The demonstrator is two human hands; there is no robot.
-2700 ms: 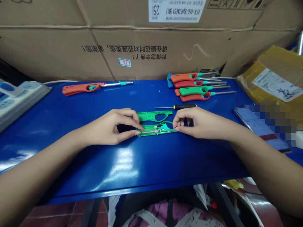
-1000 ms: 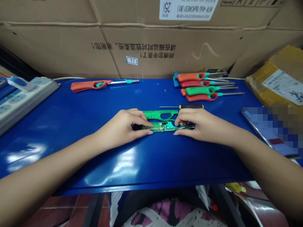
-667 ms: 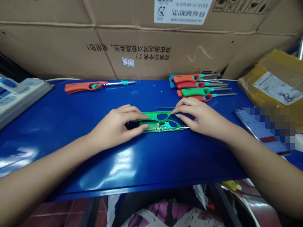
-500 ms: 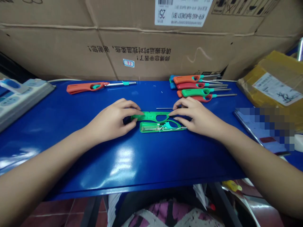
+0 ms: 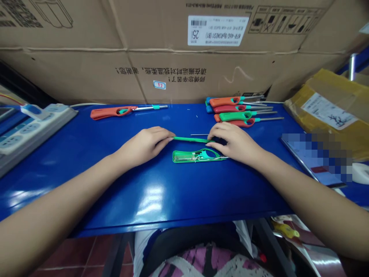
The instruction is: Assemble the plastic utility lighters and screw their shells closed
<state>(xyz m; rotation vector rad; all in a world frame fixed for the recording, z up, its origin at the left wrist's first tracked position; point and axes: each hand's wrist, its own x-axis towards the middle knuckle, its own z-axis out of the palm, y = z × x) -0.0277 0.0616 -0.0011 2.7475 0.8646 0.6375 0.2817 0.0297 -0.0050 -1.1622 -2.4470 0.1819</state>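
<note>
Both hands, the left hand (image 5: 144, 144) and right hand (image 5: 233, 142), have left the open lighter half (image 5: 196, 156), which now lies free, and have tipped the green cover (image 5: 191, 139) up on edge, pinched at its ends, towards the worktop's far edge.

Table (image 5: 161, 192) glossy blue; cover (image 5: 191, 139) green; lighter base (image 5: 184, 156) green, teal trigger (image 5: 205, 154); far lighter (image 5: 111, 112) orange; cartons (image 5: 72, 73) brown.

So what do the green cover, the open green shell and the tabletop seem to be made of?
Green cover, seen edge-on: thin moulded plastic, it seems, evenly coloured.
Open green shell: likely the same plastic, going by its matching colour.
Tabletop: hard glossy blue surface with mirror-like glare; painted metal or laminate, unclear.
</note>
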